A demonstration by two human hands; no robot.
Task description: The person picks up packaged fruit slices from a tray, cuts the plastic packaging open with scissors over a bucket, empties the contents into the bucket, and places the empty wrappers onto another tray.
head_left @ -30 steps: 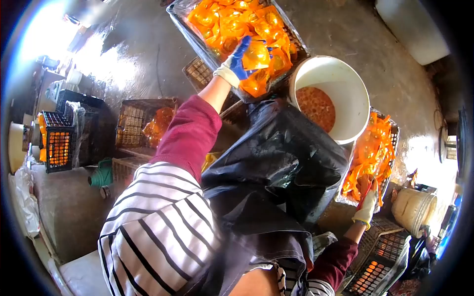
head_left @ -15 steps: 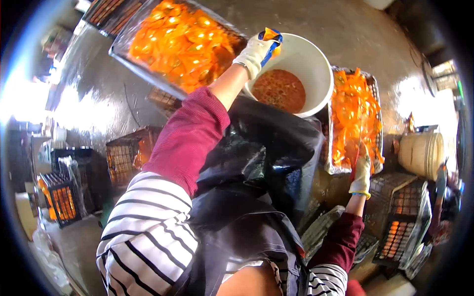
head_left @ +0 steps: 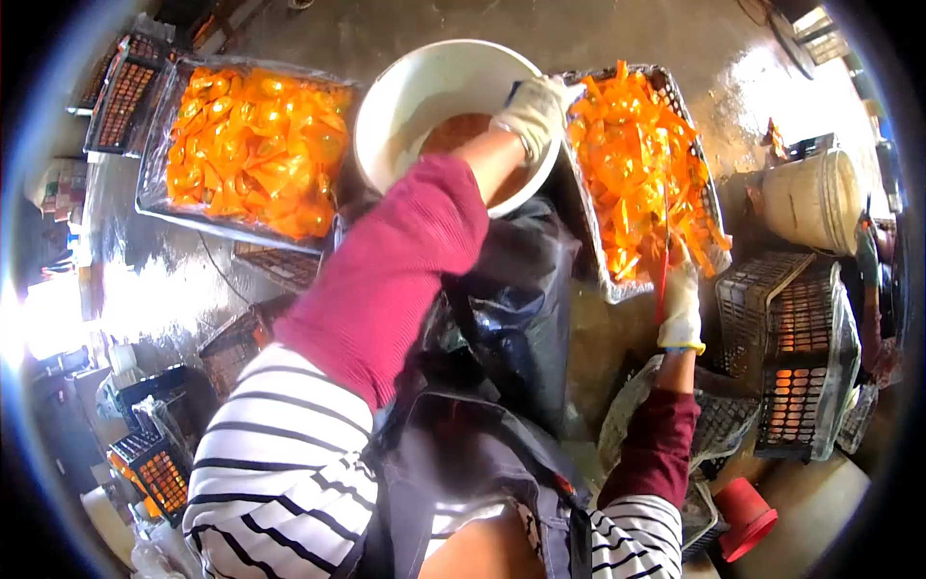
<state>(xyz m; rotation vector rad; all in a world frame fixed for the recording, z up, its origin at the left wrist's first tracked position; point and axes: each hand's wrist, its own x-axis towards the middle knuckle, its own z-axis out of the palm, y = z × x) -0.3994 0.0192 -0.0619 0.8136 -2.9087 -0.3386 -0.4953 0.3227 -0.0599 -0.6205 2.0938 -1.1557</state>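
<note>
In the upper middle of the frame a white bucket (head_left: 391,108) stands between a left crate (head_left: 154,172) and a right crate (head_left: 630,289), both filled with glossy orange pieces (head_left: 639,164). It seems that they are placed so for the reach of both arms. The left arm, in a maroon sleeve (head_left: 400,256), crosses over the bucket, and the gloved left hand (head_left: 533,111), back upward, is at its right rim, beside the right crate. Its fingers are mostly hidden, so one cannot tell what it holds. At centre right, the gloved right hand (head_left: 683,301) seems wrapped around what looks like a red-handled knife (head_left: 662,280), directed away from the body, probably for safer control; this arm is extended forward.
</note>
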